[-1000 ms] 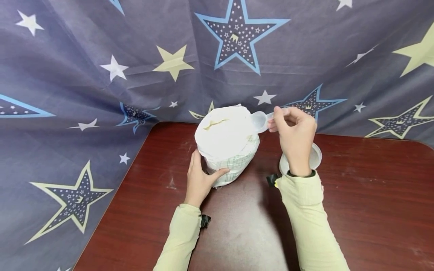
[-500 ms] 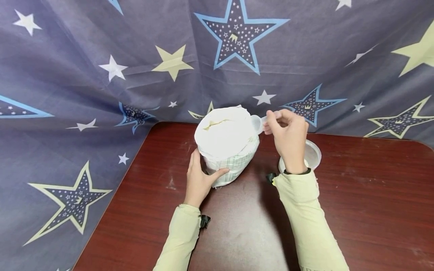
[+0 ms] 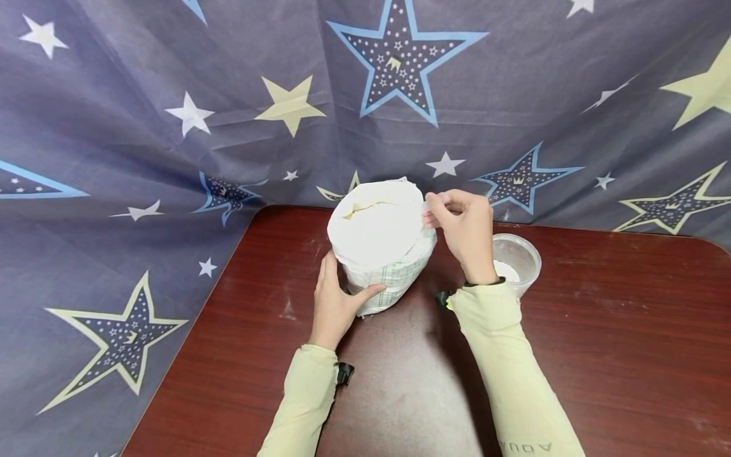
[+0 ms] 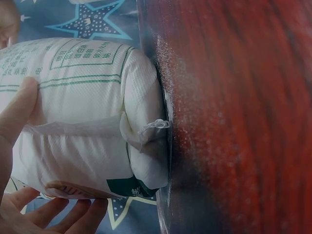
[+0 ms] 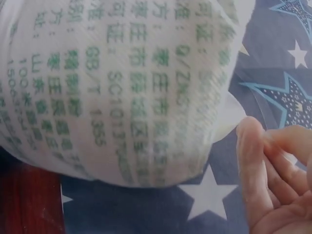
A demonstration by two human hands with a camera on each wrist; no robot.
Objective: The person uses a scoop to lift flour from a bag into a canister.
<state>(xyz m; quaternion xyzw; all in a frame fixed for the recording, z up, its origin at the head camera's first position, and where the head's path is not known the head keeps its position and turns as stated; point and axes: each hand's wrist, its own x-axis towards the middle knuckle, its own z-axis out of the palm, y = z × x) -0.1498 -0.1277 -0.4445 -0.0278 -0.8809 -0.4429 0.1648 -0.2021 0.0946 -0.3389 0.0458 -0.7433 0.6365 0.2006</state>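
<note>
A white woven flour bag (image 3: 396, 276) with green print stands on the table, its top gaping and pale inside. My left hand (image 3: 337, 304) grips its near left side; in the left wrist view the thumb (image 4: 22, 105) lies on one side and the fingers (image 4: 83, 217) curve round the other. Between thumb and fingers, my right hand (image 3: 465, 231) pinches a translucent plastic scoop (image 5: 229, 117) at the bag's right rim. The scoop's bowl is mostly hidden behind the rim in the right wrist view.
Behind the right wrist stands a clear plastic tub (image 3: 535, 260) with white powder in it. A dark cloth with stars (image 3: 223, 114) hangs close along the back and left of the red-brown table (image 3: 617, 330). White dust marks the tabletop.
My right hand has moved left with the scoop, from beside the bag to its right rim, and the scoop's bowl has gone out of sight. More of the tub shows. The left hand holds still.
</note>
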